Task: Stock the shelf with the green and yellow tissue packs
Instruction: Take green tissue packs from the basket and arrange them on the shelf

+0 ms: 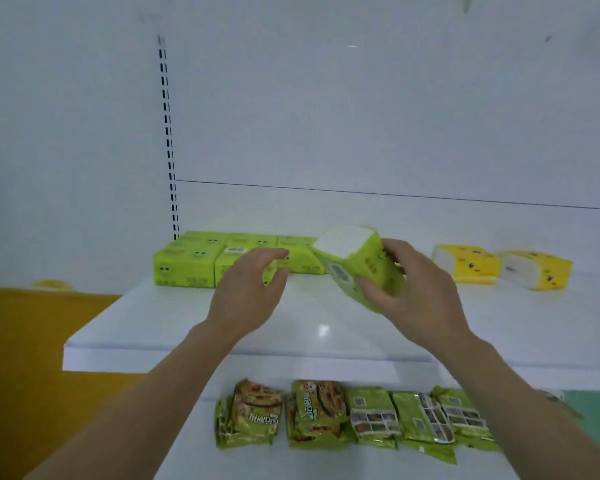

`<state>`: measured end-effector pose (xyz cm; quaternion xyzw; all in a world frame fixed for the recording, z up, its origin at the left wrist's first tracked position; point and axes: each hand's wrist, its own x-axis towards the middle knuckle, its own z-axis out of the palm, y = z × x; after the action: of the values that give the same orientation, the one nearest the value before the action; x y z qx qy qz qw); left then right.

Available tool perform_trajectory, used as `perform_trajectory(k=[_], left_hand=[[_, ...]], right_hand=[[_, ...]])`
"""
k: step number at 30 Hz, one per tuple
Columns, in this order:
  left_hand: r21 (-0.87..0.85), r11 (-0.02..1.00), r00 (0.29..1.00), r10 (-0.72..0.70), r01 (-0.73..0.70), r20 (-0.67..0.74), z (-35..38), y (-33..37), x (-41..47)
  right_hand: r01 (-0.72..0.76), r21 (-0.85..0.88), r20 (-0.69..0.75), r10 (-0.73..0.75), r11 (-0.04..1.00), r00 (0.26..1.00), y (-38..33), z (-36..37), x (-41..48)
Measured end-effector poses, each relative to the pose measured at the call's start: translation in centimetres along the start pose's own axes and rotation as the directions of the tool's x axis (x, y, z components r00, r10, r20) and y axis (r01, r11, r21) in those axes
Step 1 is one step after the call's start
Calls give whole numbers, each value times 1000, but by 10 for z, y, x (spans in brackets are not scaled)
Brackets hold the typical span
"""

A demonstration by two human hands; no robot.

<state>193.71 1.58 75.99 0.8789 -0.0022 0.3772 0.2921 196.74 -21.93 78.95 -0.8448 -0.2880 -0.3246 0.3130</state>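
Packs of green tissues stand in a tight block at the back left of the white shelf, two rows deep, against the rear panel and just beside the slotted upright. The right hand holds one more green pack above the shelf, just right of that block: thumb on the near face, fingers curled over the far side, the pack tilted so its white end faces up and to the left. Whether its lower corner touches the shelf cannot be told, since the hand hides it. The left hand hovers in front of the block, fingers loosely spread and slightly bent, holding nothing, near the held pack but apart from it. Farther right on the same shelf lie two yellow packs, side by side with a small gap, well apart from the green block. On the lower shelf, below the forearms, a row of green noodle packets lies flat. An orange surface shows at the left.
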Motion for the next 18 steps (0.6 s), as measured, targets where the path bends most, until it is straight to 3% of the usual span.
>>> perform_trajectory(k=[2, 7, 12, 18], left_hand=[[106, 994, 997, 27, -34, 75, 1, -22, 19], [275, 951, 969, 79, -144, 233, 6, -59, 52], [289, 943, 960, 86, -165, 266, 13, -82, 59], [295, 936, 961, 119, -193, 251, 16, -89, 58]], right_hand=[[76, -203, 9, -76, 976, 997, 1, 32, 16], [291, -395, 121, -265, 871, 957, 5, 97, 41], [385, -393, 275, -293, 835, 916, 1, 129, 48], [301, -364, 365, -162, 882, 917, -6, 138, 65]])
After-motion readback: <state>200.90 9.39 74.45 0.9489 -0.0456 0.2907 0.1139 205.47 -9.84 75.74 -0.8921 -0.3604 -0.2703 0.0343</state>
